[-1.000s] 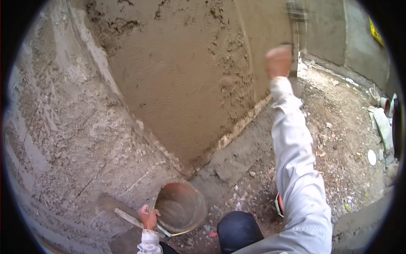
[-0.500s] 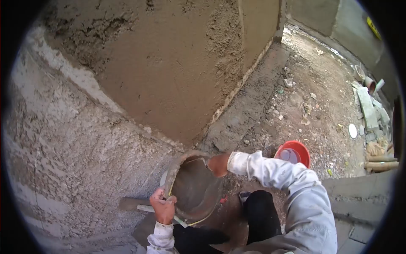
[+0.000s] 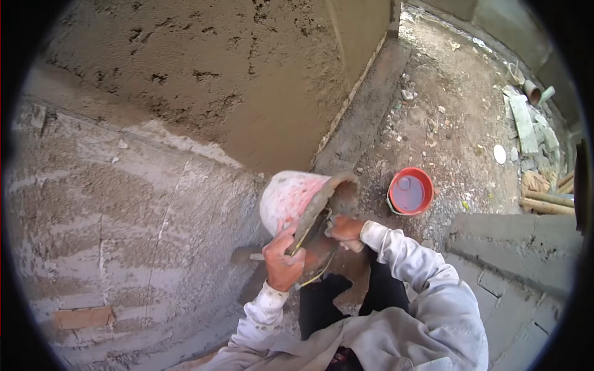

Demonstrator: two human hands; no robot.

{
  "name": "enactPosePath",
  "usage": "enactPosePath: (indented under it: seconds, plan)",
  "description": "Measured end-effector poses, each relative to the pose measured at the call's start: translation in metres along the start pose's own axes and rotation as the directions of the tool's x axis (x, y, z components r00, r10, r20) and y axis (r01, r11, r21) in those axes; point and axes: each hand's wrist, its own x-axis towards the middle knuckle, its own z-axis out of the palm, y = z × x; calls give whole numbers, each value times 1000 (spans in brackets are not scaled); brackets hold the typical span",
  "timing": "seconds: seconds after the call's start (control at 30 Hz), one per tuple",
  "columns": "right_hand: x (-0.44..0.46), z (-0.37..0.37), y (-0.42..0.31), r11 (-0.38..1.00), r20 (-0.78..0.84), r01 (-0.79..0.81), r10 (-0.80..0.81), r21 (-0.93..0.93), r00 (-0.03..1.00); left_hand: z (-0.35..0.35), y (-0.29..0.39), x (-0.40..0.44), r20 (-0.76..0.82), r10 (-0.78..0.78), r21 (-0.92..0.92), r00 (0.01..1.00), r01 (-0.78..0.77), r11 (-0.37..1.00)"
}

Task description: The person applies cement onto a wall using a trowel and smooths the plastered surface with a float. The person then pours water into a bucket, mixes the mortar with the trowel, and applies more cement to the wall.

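Holding a mortar-smeared red-and-white round bucket tilted near the base of a rough brown plastered wall, with the left hand clamped on its rim and the right hand closed around a pale-handled tool at the bucket's mouth.

Red bucket stands on dirt floor, cloudy liquid inside. White disc lies near pale slab; pipe past slab's far end, poles at right.
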Motion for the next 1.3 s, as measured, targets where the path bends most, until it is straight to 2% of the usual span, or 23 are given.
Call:
enactPosePath:
  seconds: [0.03,0.07,0.17,0.2,0.23,0.27,0.33,0.37,0.43,0.5,0.63,0.7,0.73,0.8,0.87,0.9,0.97,1.07,1.13,1.2,1.23,1.27,1.3]
  plan:
    - [-25,14,-5,957,95,-43,17,286,995,-7,22,4,40,28,-21,999,-27,999]
    - [-48,24,-15,836,185,-106,6,538,983,-12,40,10,74,63,-44,995,-60,997]
    - [-129,47,-62,561,388,-222,-194,797,901,-28,87,15,65,67,-92,996,-60,994]
    - [-150,55,-76,520,370,-182,-285,835,884,-35,90,14,81,72,-81,994,-65,995]
    - [-161,61,-81,414,359,-198,-359,889,862,-40,90,12,33,22,-92,999,-19,996]
    - [-168,65,-86,300,338,-221,-427,928,838,-46,91,10,-15,-32,-102,999,30,994]
    - [-185,77,-95,107,283,-267,-516,958,808,-62,104,18,-24,-213,-302,977,196,933]
    - [-191,78,-101,36,244,-269,-545,963,802,-67,101,25,-64,-231,-382,971,190,904]
    - [-199,77,-103,-50,170,-246,-592,968,788,-71,89,31,-141,-261,-542,955,146,828]
    - [-207,60,-107,-114,77,-191,-634,975,769,-77,77,26,-179,-393,-583,902,225,781]
    - [-237,-1,-118,-154,-109,6,-668,988,736,-87,67,16,-250,-576,-642,778,312,700]
    - [-260,-39,-126,-175,-263,196,-649,965,714,-99,60,-2,-291,-653,-564,700,426,708]
    - [-274,-58,-133,-202,-377,323,-609,925,698,-102,54,-12,-314,-672,-594,670,413,690]
    - [-295,-101,-143,-156,-573,604,-563,781,596,-110,41,-37,-376,-717,-585,587,450,675]
    - [-311,-133,-164,-134,-783,840,-463,525,416,-118,46,-55,-452,-768,-520,455,565,641]
    - [-313,-149,-177,-122,-865,910,-382,396,325,-122,55,-64,-487,-791,-495,370,629,599]
    - [-307,-178,-202,-52,-968,990,-223,131,116,-136,16,-111,-637,-690,-402,342,616,677]
    - [-253,-233,-220,22,-982,989,-127,-145,-141,-151,40,-137,-773,-565,-205,288,730,652]
    - [-186,-264,-230,170,-966,951,-37,-259,-257,-161,45,-165,-834,-495,-163,245,748,644]
    - [-118,-275,-254,505,-957,852,157,-136,-245,-163,78,-165,-874,-455,-190,173,739,646]
    - [-46,-290,-249,772,-886,604,123,-198,-447,-162,94,-160,-887,-453,-240,94,744,623]
    - [1,-290,-246,888,-993,458,18,-39,-121,-159,111,-159,-892,-451,-292,10,749,594]
    - [43,-284,-242,972,-945,144,-216,-185,244,-157,122,-158,-892,-447,-341,-68,750,567]
